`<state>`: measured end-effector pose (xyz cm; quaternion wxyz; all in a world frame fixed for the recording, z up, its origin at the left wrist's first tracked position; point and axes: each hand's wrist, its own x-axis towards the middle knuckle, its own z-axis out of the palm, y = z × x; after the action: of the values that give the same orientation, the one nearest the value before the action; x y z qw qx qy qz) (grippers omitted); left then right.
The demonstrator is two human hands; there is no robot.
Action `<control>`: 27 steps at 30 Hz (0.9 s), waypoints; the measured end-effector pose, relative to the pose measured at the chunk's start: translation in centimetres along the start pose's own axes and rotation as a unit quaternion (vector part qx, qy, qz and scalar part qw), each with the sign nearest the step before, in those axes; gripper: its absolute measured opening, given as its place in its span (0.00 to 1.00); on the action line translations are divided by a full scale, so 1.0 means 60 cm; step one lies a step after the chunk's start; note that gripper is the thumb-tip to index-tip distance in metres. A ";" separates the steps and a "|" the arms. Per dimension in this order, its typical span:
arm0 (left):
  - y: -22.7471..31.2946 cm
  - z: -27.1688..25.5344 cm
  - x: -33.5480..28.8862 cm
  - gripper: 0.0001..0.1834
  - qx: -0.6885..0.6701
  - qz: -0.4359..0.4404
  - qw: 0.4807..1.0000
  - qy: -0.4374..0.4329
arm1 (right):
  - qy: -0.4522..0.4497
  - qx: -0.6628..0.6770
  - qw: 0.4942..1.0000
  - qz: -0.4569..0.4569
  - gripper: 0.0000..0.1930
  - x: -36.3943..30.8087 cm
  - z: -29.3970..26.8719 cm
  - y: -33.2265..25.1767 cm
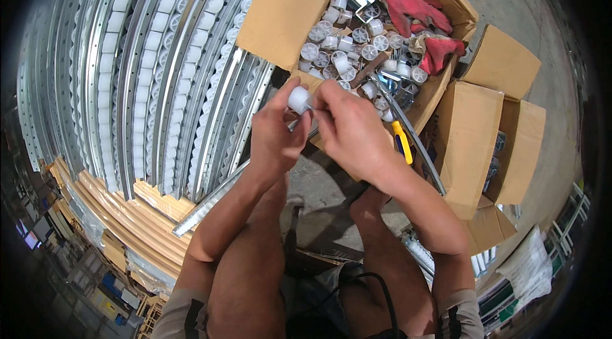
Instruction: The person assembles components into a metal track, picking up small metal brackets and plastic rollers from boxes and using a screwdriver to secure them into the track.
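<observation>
Between the thumb and fingers of my left hand (279, 130) is a small white plastic roller (299, 100). My right hand (349, 121) is closed in a pinch against the roller's right side. Something small and thin shows at those fingertips, too small to name. Both hands are just in front of an open cardboard box (274, 33). Inside it lie many loose white rollers (341, 60), some metal brackets (359, 2) and red-and-grey work gloves (417, 9). A long metal bar (408, 129) leans over the box's near right side, next to a yellow-handled tool (401, 141).
On the left, long metal rails (137, 71) fitted with white rollers lie side by side. Tan tubes (121, 211) lie nearer to me. A second open cardboard box (473, 141) with metal parts stands to the right. Clear plastic sheeting (529, 266) lies at the lower right.
</observation>
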<state>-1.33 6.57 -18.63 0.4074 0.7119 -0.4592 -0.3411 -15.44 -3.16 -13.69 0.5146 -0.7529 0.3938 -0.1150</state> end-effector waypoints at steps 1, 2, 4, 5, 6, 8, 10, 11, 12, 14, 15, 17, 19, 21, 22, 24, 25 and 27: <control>0.002 -0.003 0.001 0.30 -0.027 -0.032 0.999 -0.010 | 0.019 0.001 1.000 -0.007 0.06 -0.002 0.008 -0.003; 0.007 -0.008 0.004 0.29 -0.054 -0.064 0.996 -0.020 | 0.038 0.002 0.999 -0.014 0.06 -0.004 0.017 -0.003; 0.003 -0.006 0.005 0.25 -0.143 -0.105 0.983 -0.034 | 0.049 -0.001 0.998 -0.038 0.08 -0.005 0.023 0.006; 0.003 -0.009 0.008 0.25 -0.191 -0.136 0.972 -0.035 | 0.001 0.035 0.999 -0.026 0.09 -0.002 0.017 0.005; 0.005 -0.015 0.012 0.24 -0.237 -0.167 0.956 -0.036 | -0.047 0.070 0.996 -0.015 0.09 0.001 0.005 0.001; 0.006 -0.033 0.018 0.22 -0.253 -0.185 0.948 -0.063 | -0.110 0.121 0.986 -0.013 0.09 0.009 -0.013 0.006; 0.011 -0.042 0.019 0.21 -0.302 -0.175 0.932 -0.098 | -0.138 0.152 0.978 -0.033 0.09 0.017 -0.028 0.016; 0.012 -0.043 0.020 0.21 -0.325 -0.170 0.923 -0.115 | -0.134 0.146 0.979 -0.038 0.08 0.019 -0.030 0.017; 0.011 -0.044 0.020 0.20 -0.322 -0.176 0.923 -0.116 | -0.129 0.141 0.981 -0.042 0.08 0.020 -0.032 0.017; 0.008 -0.043 0.022 0.20 -0.314 -0.189 0.923 -0.119 | -0.121 0.143 0.981 -0.054 0.07 0.020 -0.031 0.019; 0.009 -0.043 0.021 0.20 -0.305 -0.192 0.926 -0.116 | -0.118 0.152 0.980 -0.060 0.08 0.019 -0.027 0.021; 0.012 -0.045 0.018 0.19 -0.287 -0.198 0.931 -0.109 | -0.119 0.156 0.979 -0.063 0.08 0.017 -0.024 0.022; 0.007 -0.047 0.013 0.19 -0.287 -0.200 0.931 -0.104 | -0.129 0.148 0.979 -0.055 0.08 0.016 -0.022 0.021; 0.005 -0.048 0.012 0.18 -0.297 -0.204 0.927 -0.103 | -0.088 0.139 0.981 -0.107 0.07 0.013 -0.010 0.028; 0.005 -0.049 0.012 0.18 -0.305 -0.207 0.924 -0.104 | -0.068 0.135 0.980 -0.132 0.07 0.012 -0.005 0.031; 0.013 -0.048 0.011 0.17 -0.304 -0.205 0.925 -0.100 | -0.051 0.159 0.975 -0.144 0.05 0.014 -0.001 0.033; 0.021 -0.046 0.009 0.17 -0.295 -0.201 0.929 -0.095 | -0.042 0.171 0.973 -0.149 0.05 0.015 0.000 0.034; 0.032 -0.041 0.005 0.17 -0.296 -0.196 0.930 -0.092 | -0.032 0.154 0.977 -0.145 0.04 0.015 0.001 0.041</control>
<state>0.20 6.45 -15.85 0.4808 0.6003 -0.2240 -0.5986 -16.00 -4.14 -16.06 0.6147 -0.7170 0.2412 -0.2234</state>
